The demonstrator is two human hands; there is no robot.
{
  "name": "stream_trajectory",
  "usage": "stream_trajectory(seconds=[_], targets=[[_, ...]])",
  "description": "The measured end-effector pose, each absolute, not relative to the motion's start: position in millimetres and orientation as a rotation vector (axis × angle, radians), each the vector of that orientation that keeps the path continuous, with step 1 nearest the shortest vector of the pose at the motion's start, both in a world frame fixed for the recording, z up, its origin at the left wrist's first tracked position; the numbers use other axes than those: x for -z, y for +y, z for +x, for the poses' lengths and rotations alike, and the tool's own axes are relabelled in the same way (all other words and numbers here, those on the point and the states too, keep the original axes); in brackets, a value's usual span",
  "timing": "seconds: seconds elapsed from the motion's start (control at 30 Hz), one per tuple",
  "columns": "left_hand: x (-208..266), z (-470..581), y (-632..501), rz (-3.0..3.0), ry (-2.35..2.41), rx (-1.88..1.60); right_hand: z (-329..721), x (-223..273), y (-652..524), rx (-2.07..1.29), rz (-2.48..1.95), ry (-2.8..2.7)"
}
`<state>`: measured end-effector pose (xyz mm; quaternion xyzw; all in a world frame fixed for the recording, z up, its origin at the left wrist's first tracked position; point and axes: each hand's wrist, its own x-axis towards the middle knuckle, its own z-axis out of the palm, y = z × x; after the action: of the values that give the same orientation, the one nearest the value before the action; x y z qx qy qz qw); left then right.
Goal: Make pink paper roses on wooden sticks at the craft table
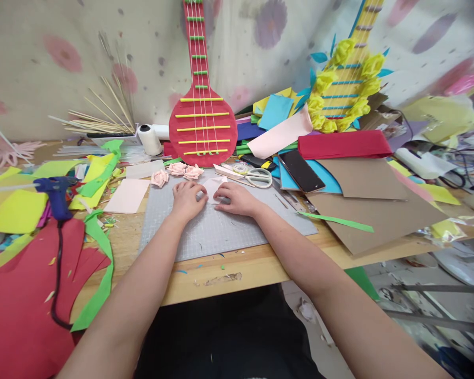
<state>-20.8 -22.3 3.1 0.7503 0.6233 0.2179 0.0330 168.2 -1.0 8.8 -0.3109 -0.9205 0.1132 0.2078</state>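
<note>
A small piece of pale, folded paper (213,188) is between my two hands, low over the grey cutting mat (209,239). My left hand (188,201) has its fingers curled at the paper's left edge. At the right edge, my right hand (237,200) pinches it with thumb and fingers. Just beyond my left hand sit several pale pink paper roses (177,168). White-handled scissors (259,178) lie past my right hand, beside a roll of tape (242,168). A pale pink paper sheet (127,196) rests left of the mat.
A red paper lute (203,126) leans at the back, and a yellow flowered instrument (342,89) stands right of it. A black phone (302,171) and brown cardboard (367,216) lie to the right. A blue glue gun (58,195) and red sheets (19,295) are leftward.
</note>
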Motion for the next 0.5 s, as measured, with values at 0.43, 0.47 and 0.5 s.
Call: stream_trajectory(seconds=[0.43,0.47,0.5], targets=[[-14,-16,-30,2.417,1.815,-0.628,157,-5,-5,-0.425,-1.007,-2.385],[-15,-15,-31,2.438,1.784,-0.622,157,-5,-5,-0.442,-1.022,-2.371],[-15,-13,-32,2.451,1.759,-0.612,158,-6,-5,-0.456,-1.032,-2.357]])
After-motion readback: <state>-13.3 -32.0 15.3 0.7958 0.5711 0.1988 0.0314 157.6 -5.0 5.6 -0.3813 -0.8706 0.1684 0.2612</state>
